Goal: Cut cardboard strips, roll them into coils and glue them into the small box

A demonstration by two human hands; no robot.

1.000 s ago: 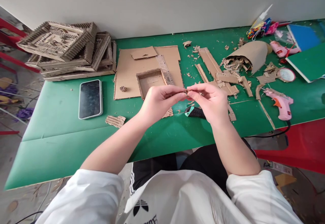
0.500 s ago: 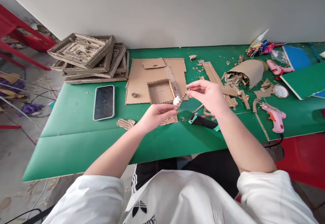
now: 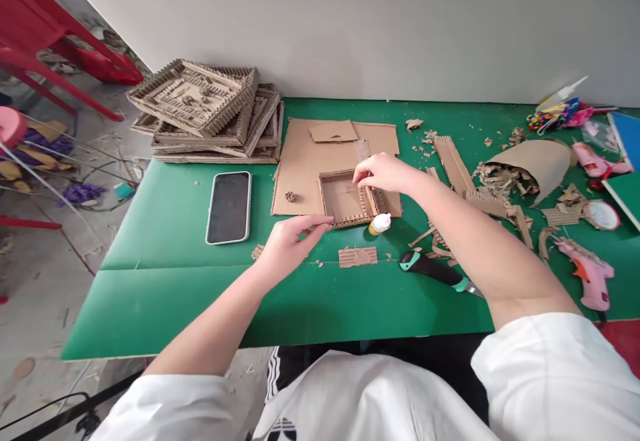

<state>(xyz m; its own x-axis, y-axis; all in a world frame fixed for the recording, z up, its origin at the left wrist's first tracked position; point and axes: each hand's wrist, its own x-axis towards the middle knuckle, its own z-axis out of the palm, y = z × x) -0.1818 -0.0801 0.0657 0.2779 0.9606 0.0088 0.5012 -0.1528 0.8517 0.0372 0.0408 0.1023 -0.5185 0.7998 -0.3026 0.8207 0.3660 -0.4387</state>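
Now the right hand [image 3: 385, 173] reaches over the small cardboard tray [image 3: 345, 199], its fingertips pinched together at the tray's far right corner; whether a scrap is caught in that grip is too small to tell. The tray sits on a flat cardboard sheet [image 3: 300, 168] on the green worktop [image 3: 175, 281], directly under the right hand's fingers. The left hand [image 3: 287, 244] rests low on the worktop just in front of the tray, its grip loose, forefinger and thumb stretched toward the tray's near left corner and touching or almost touching its rim. A small white glue bottle [image 3: 380, 224] lies just beside the tray's near right corner, between the two hands. A ribbed cardboard strip [image 3: 357, 256] lies nearer the body, and a black and teal cutter [image 3: 435, 270] lies to its right, under the right forearm. A phone [image 3: 229, 207] lies face up, left of the sheet.
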